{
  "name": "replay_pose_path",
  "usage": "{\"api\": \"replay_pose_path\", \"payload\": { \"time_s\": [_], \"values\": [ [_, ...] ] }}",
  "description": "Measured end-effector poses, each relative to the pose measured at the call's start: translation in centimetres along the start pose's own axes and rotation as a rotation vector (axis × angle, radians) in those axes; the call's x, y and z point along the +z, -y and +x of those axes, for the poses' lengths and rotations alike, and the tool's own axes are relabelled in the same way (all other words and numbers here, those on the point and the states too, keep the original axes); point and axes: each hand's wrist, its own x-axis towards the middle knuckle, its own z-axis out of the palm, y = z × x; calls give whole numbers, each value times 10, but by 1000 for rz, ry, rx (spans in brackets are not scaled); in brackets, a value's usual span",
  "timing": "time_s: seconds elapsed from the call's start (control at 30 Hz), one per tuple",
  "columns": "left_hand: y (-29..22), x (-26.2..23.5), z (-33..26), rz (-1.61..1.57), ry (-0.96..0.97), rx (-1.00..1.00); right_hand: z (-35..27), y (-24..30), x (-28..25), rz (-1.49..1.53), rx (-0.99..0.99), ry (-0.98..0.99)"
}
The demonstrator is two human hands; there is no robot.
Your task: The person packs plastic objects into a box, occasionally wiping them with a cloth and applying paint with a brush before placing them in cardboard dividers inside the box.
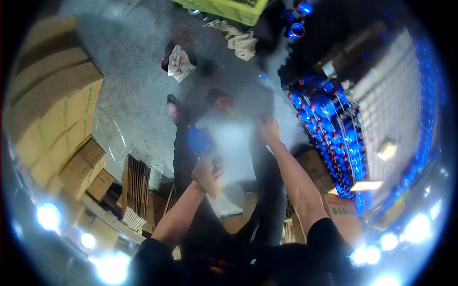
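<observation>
My left hand (208, 172) is closed, fingers curled, over my left leg. A shiny rounded blue piece (199, 141) shows just beyond it and appears to be held in it; its exact kind is blurred. Farther out and to the right, my right hand (268, 128) is also closed, over my right leg. What its fingers hold, if anything, cannot be made out. Between the hands lies a pale, hazy glare. A blurred reddish thing (223, 103) sits beyond the haze, too smeared to name.
Cardboard boxes (62, 105) are stacked at left, with flattened cardboard (136, 186) below them. At right stands a wire rack (341, 124) full of shiny blue pieces with red ends. A yellow-green crate (234, 9), a crumpled cloth (241, 44) and a stained rag (181, 64) lie ahead.
</observation>
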Motion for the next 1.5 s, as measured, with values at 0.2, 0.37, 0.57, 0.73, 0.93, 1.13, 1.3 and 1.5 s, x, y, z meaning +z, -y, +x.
{"api": "replay_pose_path", "payload": {
  "time_s": [0.2,0.37,0.57,0.73,0.93,1.13,1.3,1.5],
  "values": [
    [-98,-54,69,-155,-91,-8,146,85,154,283,-71,92],
    [-177,-74,85,-124,-210,0,277,118,279,644,25,157],
    [-228,-100,65,-372,-185,150,279,148,322,292,-88,177],
    [-239,-111,70,-401,-32,283,163,185,228,19,-680,-125],
    [-235,-119,78,-389,-77,327,112,237,175,516,-903,274],
    [-230,-119,81,-354,-103,357,142,231,223,241,-109,397],
    [-231,-130,74,-308,-232,362,200,232,304,-367,-762,84],
    [-237,-138,67,-244,-272,326,263,256,390,-1224,-558,165]
  ]
}}
